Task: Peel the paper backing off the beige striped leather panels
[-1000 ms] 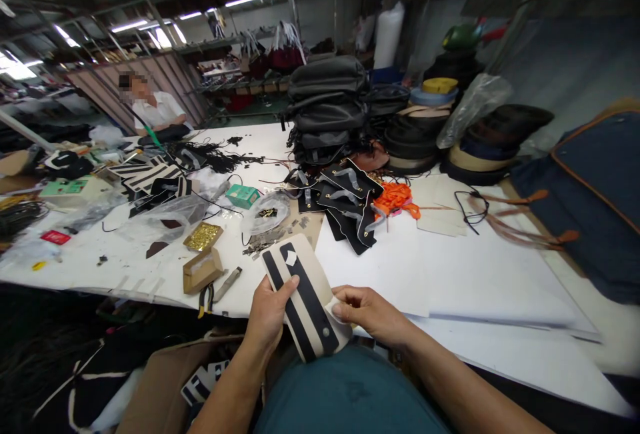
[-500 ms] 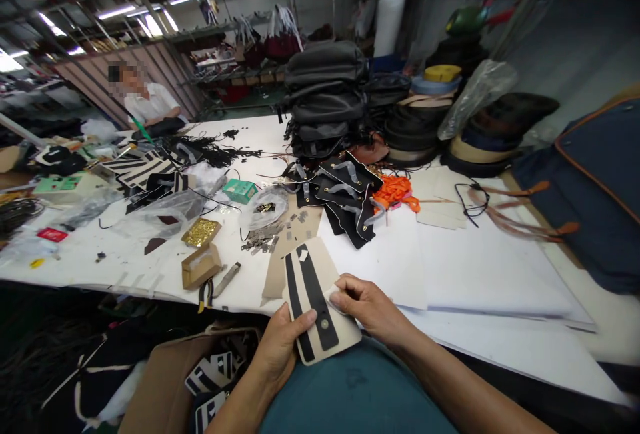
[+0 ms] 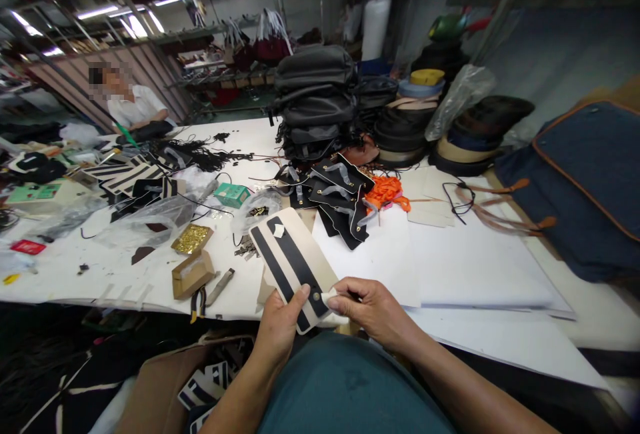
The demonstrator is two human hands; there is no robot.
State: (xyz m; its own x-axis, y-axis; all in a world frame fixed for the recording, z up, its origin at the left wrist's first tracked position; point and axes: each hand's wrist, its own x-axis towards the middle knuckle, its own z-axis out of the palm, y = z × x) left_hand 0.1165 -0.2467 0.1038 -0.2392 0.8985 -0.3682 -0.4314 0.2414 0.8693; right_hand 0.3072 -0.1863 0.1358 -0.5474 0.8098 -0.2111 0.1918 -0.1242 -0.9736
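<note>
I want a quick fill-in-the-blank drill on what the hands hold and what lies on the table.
1. The left hand holds a striped panel with ____ dark stripes.
2. A small white piece is pinched in the ____ hand.
3. The tangled heap beside the black pieces is coloured ____.
4. The farther of the two small cardboard boxes is filled with ____-coloured bits.

Missing words: two; right; orange; gold.
</note>
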